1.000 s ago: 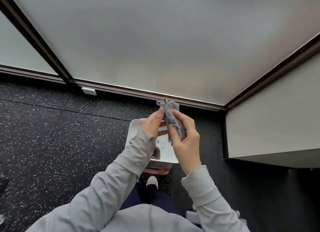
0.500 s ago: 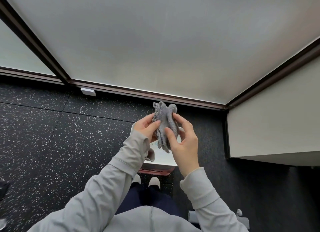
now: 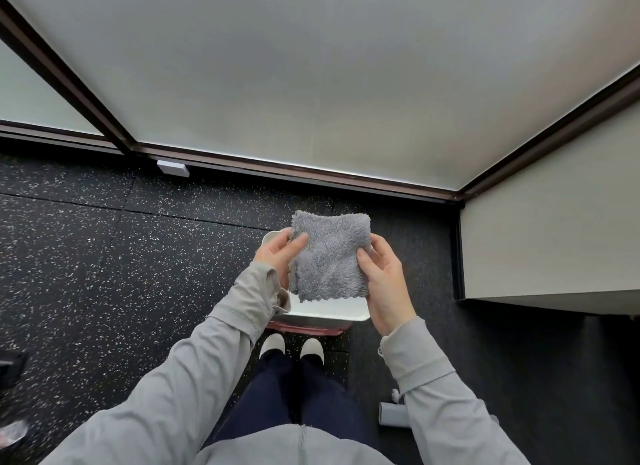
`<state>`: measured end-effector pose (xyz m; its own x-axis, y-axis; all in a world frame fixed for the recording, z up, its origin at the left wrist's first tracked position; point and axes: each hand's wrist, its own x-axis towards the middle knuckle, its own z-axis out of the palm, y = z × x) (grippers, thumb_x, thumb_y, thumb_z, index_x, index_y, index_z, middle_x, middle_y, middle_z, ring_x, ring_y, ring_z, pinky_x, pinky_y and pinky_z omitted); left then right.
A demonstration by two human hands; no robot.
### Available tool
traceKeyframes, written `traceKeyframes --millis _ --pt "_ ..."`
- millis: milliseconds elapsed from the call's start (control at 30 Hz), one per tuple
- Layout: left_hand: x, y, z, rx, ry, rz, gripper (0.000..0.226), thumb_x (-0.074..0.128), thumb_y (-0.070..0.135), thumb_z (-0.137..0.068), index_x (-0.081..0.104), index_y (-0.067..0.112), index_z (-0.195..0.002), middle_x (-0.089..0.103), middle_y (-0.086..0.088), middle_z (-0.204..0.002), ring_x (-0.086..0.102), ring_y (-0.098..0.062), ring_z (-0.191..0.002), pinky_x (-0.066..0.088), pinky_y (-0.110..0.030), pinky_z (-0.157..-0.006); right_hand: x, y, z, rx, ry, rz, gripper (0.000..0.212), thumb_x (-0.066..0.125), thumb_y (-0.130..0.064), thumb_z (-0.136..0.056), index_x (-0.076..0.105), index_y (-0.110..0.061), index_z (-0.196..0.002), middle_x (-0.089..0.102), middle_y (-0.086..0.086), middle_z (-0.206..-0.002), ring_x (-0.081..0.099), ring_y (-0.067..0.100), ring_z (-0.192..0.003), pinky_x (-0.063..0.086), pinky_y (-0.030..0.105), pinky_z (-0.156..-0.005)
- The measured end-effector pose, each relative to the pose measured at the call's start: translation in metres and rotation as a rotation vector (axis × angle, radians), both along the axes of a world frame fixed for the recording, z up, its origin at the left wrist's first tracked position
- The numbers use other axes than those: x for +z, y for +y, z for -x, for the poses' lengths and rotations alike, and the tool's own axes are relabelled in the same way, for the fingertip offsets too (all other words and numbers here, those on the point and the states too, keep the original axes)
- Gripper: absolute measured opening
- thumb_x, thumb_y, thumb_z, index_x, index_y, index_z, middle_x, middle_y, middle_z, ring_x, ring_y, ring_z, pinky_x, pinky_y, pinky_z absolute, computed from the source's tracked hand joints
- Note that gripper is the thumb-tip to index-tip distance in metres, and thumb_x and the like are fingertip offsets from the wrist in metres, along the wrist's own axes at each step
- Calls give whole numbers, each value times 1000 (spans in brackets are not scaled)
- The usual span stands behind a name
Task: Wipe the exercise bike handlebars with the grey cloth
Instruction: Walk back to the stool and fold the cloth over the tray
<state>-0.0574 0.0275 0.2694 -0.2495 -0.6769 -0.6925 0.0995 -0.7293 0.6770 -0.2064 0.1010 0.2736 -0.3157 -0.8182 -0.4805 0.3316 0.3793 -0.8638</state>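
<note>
A fluffy grey cloth (image 3: 329,256) is spread flat as a folded square in front of me, held up between both hands. My left hand (image 3: 278,255) pinches its left edge, thumb on the front. My right hand (image 3: 384,277) grips its right edge with the thumb on the front face. No exercise bike handlebars show in the head view.
Below the cloth a white tray (image 3: 325,312) rests on a pink stool (image 3: 306,327). My two white shoes stand on the black speckled floor (image 3: 104,274). A frosted glass wall (image 3: 311,83) rises ahead, and a white ledge (image 3: 554,239) juts out at the right. A grey metal part (image 3: 393,414) lies low right.
The cloth went from a bunched strip pinched between the fingers to a flat square stretched between both hands. The hands moved apart and slightly lower.
</note>
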Motion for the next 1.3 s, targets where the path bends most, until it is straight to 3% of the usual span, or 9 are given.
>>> traceKeyframes --millis 133,233,367,567,733,800,967,1133,1300 --pt "-34 3 0 -173 -26 30 67 62 -19 -73 43 5 -132 61 -6 -109 66 -16 -79 60 -27 -56 -32 0 9 80 76 -46 24 49 -10 -97 55 -26 -114 66 5 -109 64 17 -100 56 29 -81" --pt "-69 2 4 -120 -1 -36 74 54 -28 -71 41 7 -135 59 -6 -104 62 -21 -83 60 -27 -53 -65 -1 15 93 133 -117 24 51 -7 -96 55 -27 -110 68 3 -102 66 14 -91 54 20 -67" --pt "-127 -1 11 -111 -29 -75 73 48 -32 -73 41 8 -134 57 -10 -111 63 -21 -80 59 -27 -51 -123 -4 21 79 169 -215 27 46 2 -95 53 -17 -112 67 14 -111 66 18 -92 57 34 -77" --pt "-217 -4 22 -262 -206 62 74 47 -28 -77 38 14 -138 49 -15 -135 60 -20 -93 57 -27 -74 -217 -11 21 123 226 -321 36 40 7 -93 48 -20 -116 60 25 -114 62 31 -98 53 50 -86" --pt "-287 -4 25 -293 -244 86 78 39 -29 -79 31 17 -142 40 -16 -144 58 -19 -104 55 -17 -69 -287 -16 17 183 281 -349 50 43 6 -91 46 -32 -123 55 9 -102 60 30 -96 55 56 -81" --pt "-311 -4 25 -320 -298 161 78 40 -28 -78 33 17 -142 40 -15 -143 50 -21 -116 50 -14 -80 -312 -18 18 213 305 -348 59 37 11 -88 44 -35 -126 54 12 -108 59 34 -100 56 52 -78" --pt "-345 0 21 -358 -403 314 76 40 -25 -78 40 21 -139 49 -6 -136 53 -10 -96 48 -2 -72 -348 -19 18 268 417 -318 66 40 10 -87 38 -34 -136 53 12 -109 56 21 -87 52 24 -65" --pt "-359 5 17 -372 -569 416 70 43 -17 -79 42 20 -138 52 -9 -133 53 -22 -114 45 -37 -103 -360 -14 14 274 567 -308 66 48 5 -87 32 -25 -143 52 11 -113 55 25 -98 49 40 -91" --pt "-363 16 10 -718 -974 809 75 59 2 -79 26 16 -145 31 -8 -149 36 -28 -129 34 -41 -104 -358 0 11 401 1072 -152 66 54 8 -84 34 -11 -144 45 15 -133 44 28 -120 39 38 -103"
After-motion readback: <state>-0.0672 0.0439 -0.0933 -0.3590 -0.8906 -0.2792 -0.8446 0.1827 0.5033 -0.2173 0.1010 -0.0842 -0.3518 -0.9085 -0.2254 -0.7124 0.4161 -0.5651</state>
